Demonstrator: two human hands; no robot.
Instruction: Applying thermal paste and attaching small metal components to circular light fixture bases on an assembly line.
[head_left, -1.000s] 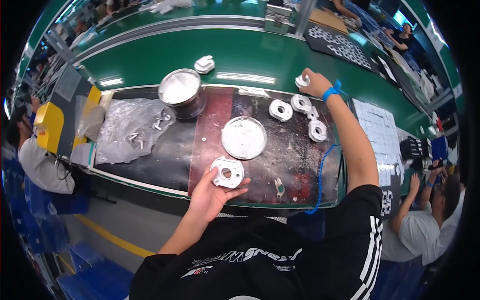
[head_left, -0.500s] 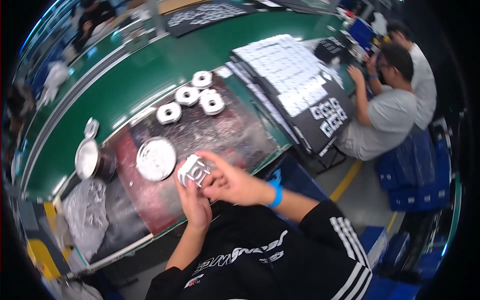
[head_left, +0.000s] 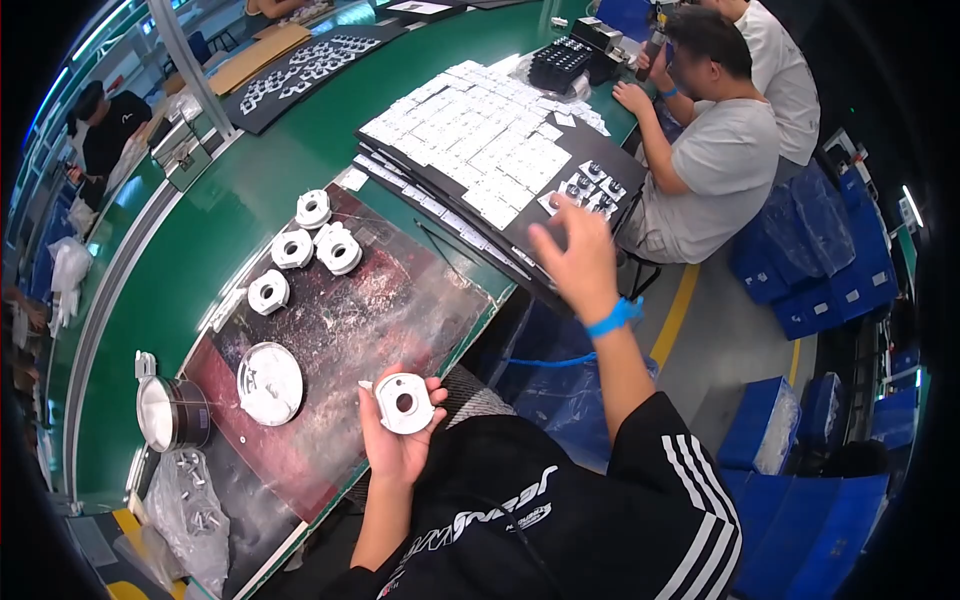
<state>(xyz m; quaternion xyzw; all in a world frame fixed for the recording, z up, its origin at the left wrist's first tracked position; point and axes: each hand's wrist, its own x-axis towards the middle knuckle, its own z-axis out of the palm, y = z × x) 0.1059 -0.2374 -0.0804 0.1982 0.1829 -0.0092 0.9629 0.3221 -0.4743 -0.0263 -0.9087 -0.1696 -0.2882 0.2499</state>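
Note:
On the fingers and palm of my left hand (head_left: 395, 455) rests a white round plastic part (head_left: 389, 391) with a large central hole, the fingers curled round its edge. My right hand (head_left: 583, 255) is stretched out over the near right edge of a black board (head_left: 540, 225), thumb and index finger apart. Nothing shows between its fingers, though it is slightly blurred. Just beyond it on the board sits a group of small white-and-black pieces (head_left: 597, 182). Similar white ring-shaped parts (head_left: 292, 250) stand on the stained work mat (head_left: 390, 300).
A shallow white dish (head_left: 270, 384) lies on the mat. Left of it are a round tin (head_left: 190, 415) and a clear plastic bag (head_left: 190, 520) of small parts. White sheets (head_left: 460, 130) cover the stacked boards. A co-worker (head_left: 725, 150) sits beyond them; blue crates (head_left: 810, 250) stand at right.
My right hand has left the white part and moved right to the black board. The left hand now holds the part alone, its holed face turned up. The view has shifted.

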